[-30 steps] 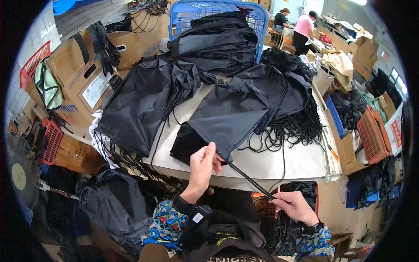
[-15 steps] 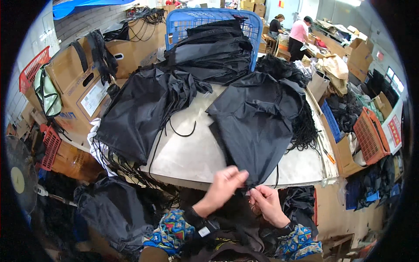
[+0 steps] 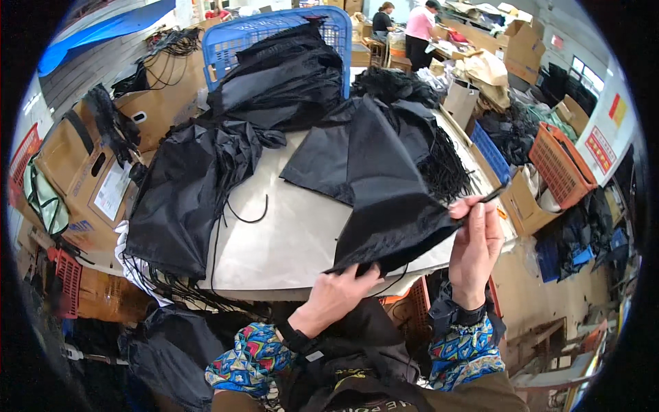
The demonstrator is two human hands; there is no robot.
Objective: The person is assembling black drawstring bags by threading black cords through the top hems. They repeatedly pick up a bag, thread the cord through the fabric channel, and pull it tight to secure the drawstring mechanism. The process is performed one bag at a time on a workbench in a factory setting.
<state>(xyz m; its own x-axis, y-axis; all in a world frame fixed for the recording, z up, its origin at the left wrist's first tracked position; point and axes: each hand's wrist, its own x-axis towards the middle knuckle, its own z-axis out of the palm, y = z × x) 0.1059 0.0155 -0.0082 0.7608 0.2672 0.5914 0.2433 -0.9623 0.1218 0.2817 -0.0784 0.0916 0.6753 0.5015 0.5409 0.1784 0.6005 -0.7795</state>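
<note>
A black fabric drawstring bag lies partly on the pale tabletop, its mouth pulled wide towards me. At the mouth's left side, the fingers of my left hand curl over the hem and grip it. My right hand is raised at the opposite corner, pinching the hem between thumb and fingers; a short dark cord end sticks out past it. Beneath the bag lies more black fabric. A thin black cord hangs by the table edge between my hands.
Stacked black bags with trailing cords lie on the table's left. Behind them a blue basket holds a tall black pile. Cardboard boxes stand left; an orange crate stands right. Two people work in the background.
The bag's gathered mouth has been spread wide. My right hand has moved right and up with one corner, while my left stays low at the other side. The view has shifted.
</note>
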